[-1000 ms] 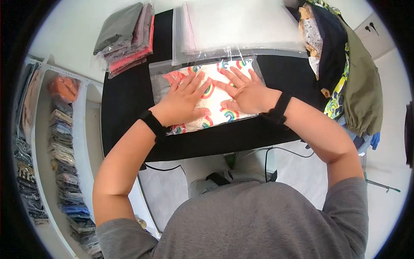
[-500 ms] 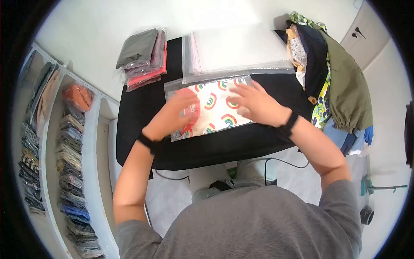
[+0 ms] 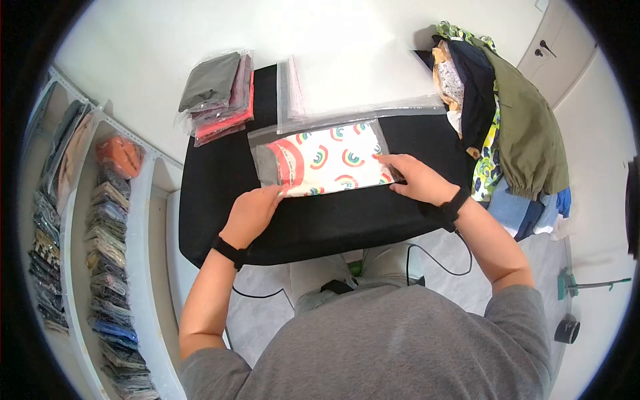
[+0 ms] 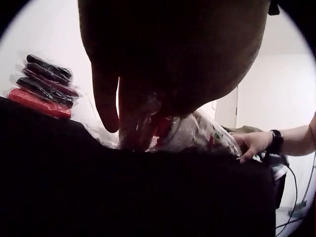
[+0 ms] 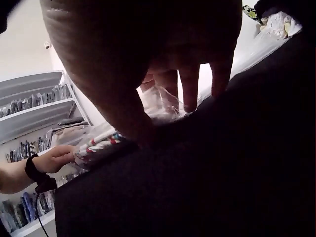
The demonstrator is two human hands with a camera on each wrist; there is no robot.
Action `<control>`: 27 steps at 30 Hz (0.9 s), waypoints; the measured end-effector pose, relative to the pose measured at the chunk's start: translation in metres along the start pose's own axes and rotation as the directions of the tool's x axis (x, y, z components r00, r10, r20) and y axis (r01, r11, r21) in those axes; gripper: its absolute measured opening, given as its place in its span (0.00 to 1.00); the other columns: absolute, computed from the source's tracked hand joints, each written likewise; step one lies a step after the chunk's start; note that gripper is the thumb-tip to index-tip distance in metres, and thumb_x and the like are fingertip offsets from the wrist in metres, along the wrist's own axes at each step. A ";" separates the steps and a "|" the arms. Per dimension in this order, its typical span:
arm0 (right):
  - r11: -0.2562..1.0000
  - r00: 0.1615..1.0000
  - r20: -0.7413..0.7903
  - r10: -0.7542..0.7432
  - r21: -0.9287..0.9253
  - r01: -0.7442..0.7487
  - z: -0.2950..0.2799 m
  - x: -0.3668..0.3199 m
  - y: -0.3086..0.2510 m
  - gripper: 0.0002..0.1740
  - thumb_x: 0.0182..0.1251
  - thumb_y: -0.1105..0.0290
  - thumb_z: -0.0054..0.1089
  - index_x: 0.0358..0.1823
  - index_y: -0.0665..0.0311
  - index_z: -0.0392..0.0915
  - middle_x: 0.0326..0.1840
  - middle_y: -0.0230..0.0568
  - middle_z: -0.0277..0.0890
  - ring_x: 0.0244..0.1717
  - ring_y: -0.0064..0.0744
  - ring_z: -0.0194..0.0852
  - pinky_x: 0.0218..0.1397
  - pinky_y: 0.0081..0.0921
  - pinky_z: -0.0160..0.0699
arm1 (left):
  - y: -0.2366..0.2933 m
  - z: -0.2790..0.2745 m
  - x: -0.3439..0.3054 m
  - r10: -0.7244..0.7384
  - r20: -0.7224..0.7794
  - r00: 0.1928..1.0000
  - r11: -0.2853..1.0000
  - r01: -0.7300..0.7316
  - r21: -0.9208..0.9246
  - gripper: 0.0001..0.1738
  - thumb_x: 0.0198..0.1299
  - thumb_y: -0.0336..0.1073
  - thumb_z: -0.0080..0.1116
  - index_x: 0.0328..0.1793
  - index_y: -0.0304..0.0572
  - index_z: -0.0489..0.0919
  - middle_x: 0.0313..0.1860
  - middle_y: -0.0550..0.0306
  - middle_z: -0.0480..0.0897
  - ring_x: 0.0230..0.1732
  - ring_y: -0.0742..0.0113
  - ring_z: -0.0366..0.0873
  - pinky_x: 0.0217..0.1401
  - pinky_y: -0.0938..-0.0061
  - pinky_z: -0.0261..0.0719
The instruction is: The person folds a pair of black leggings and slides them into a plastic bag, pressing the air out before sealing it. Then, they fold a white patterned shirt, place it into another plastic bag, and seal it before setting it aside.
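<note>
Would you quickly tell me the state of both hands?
Left hand: pinches the clear plastic bag of rainbow-print fabric.
Right hand: holds that bag's right end.

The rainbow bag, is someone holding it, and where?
Yes. The left hand pinches the rainbow bag at its near-left corner, and the right hand pinches its near-right corner.

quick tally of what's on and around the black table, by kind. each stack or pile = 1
Bagged rainbow garment: 1
Stack of empty clear bags: 1
Stack of packed clothes: 1
Pile of loose clothes: 1
Total: 4
</note>
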State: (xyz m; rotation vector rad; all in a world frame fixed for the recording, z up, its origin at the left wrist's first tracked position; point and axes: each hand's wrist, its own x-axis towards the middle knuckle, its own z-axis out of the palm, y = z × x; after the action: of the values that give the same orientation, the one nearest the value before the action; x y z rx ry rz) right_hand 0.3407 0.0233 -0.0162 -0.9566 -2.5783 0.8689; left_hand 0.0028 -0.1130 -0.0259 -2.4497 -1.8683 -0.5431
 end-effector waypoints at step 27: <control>0.182 0.833 0.389 0.392 0.855 -0.485 -0.001 0.035 0.043 0.12 0.70 0.65 0.51 0.45 0.66 0.71 0.38 0.39 0.80 0.36 0.23 0.81 0.41 0.19 0.81 | -0.056 -0.010 -0.005 -0.604 0.570 0.557 0.055 0.743 -0.667 0.27 0.59 0.56 0.57 0.44 0.36 0.74 0.33 0.52 0.81 0.31 0.65 0.81 0.38 0.75 0.79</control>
State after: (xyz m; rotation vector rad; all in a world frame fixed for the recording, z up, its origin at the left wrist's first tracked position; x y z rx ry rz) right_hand 0.3365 0.0730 -0.0407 -1.1969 -1.1982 2.2409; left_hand -0.0535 -0.1040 -0.0291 -1.4916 -3.4853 -1.8510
